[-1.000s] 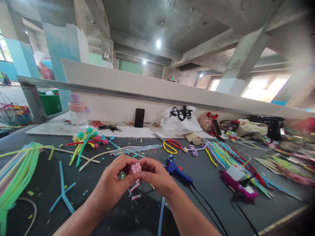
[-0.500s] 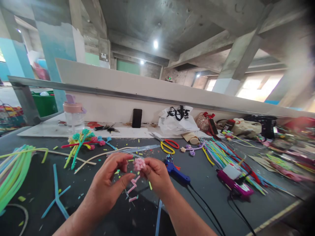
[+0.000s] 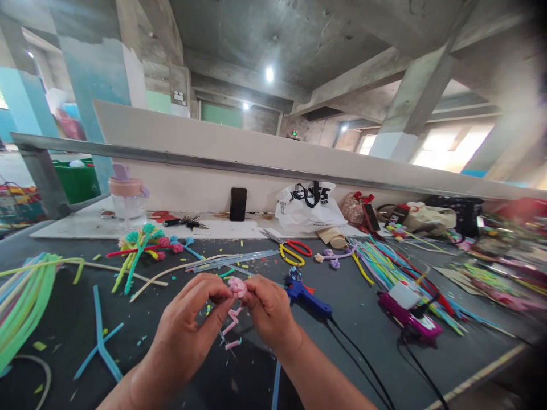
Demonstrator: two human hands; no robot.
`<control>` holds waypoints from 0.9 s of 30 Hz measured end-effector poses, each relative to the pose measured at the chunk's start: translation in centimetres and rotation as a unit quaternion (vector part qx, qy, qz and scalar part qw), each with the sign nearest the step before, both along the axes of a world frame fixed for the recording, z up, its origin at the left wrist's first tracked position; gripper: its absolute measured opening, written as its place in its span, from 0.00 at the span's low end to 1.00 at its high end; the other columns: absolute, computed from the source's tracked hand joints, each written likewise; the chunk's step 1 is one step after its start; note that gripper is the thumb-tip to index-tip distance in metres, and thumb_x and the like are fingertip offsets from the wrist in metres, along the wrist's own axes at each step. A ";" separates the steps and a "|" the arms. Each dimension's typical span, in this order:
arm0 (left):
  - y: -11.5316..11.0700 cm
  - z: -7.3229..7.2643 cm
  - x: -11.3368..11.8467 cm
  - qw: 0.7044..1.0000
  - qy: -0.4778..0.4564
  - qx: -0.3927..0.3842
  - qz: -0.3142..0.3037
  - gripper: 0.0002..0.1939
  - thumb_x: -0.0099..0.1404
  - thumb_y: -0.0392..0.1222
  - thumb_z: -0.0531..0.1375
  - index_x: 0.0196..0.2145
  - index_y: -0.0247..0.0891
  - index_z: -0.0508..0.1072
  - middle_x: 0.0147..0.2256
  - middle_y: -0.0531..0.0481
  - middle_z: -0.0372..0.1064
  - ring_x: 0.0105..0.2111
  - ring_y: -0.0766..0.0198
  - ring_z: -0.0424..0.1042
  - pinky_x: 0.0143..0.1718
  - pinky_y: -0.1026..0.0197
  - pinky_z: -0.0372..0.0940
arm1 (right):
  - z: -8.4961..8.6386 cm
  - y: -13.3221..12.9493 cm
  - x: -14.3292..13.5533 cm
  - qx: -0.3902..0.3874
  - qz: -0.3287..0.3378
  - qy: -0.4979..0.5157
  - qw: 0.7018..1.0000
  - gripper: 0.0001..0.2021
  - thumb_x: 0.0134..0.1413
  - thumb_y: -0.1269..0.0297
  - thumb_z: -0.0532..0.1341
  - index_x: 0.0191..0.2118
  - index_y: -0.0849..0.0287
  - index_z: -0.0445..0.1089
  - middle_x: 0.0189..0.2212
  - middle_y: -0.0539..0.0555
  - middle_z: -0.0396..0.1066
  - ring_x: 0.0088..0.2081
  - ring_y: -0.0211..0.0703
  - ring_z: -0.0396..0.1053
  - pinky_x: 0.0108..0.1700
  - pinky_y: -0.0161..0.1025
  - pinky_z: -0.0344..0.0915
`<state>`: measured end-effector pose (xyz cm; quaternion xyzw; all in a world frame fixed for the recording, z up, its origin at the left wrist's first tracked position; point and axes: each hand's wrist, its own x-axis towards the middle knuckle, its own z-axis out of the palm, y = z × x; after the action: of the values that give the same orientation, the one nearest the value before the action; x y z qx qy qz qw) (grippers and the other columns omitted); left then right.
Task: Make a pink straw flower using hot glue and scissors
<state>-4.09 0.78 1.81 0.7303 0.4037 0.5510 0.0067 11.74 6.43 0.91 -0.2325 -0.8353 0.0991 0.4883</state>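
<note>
A small pink pipe-cleaner flower (image 3: 237, 287) is between my hands above the dark table (image 3: 342, 364). My left hand (image 3: 194, 316) pinches its left side with thumb and forefinger. On the other side, my right hand (image 3: 270, 312) grips it with fingertips. Pink pieces (image 3: 232, 324) lie on the table just below. To the right of my right hand rests a blue glue gun (image 3: 311, 300) with a black cord. Yellow-and-red-handled scissors (image 3: 292, 256) lie behind it.
Green and yellow stems (image 3: 32, 296) bunch at the left, near a blue crossed pair (image 3: 100, 341). A teal flower bundle (image 3: 139, 250), phone (image 3: 238, 204), bottle (image 3: 127, 199) and white bag (image 3: 310, 210) stand or lie farther back. A purple device (image 3: 408, 319) sits right.
My left fingers have closed from apart onto the pink flower. The flower has moved slightly left and down, with my right hand still on it.
</note>
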 end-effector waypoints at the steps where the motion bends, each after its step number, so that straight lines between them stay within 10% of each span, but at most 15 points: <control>1: 0.0 0.0 0.0 1.000 0.001 -0.009 0.002 0.06 0.61 0.31 0.57 0.33 0.40 0.66 0.32 0.52 0.67 0.34 0.66 0.68 0.37 0.64 0.64 | 0.0 0.0 0.0 -0.003 -0.001 0.001 1.000 0.16 0.62 0.56 0.49 0.31 0.57 0.68 0.22 0.51 0.69 0.25 0.38 0.65 0.30 0.34 0.60; 27: 0.3 0.4 -0.4 0.994 0.073 0.076 0.014 0.06 0.61 0.29 0.55 0.31 0.37 0.71 0.28 0.50 0.71 0.31 0.65 0.71 0.34 0.65 0.67 | -0.7 0.3 -0.3 -0.029 0.022 -0.015 0.999 0.16 0.61 0.56 0.50 0.27 0.57 0.67 0.20 0.50 0.67 0.24 0.38 0.63 0.30 0.34 0.59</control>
<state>-4.49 1.09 2.16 0.7610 0.3706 0.5254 -0.0862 11.40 6.69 0.25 -0.2299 -0.8439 0.1304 0.4668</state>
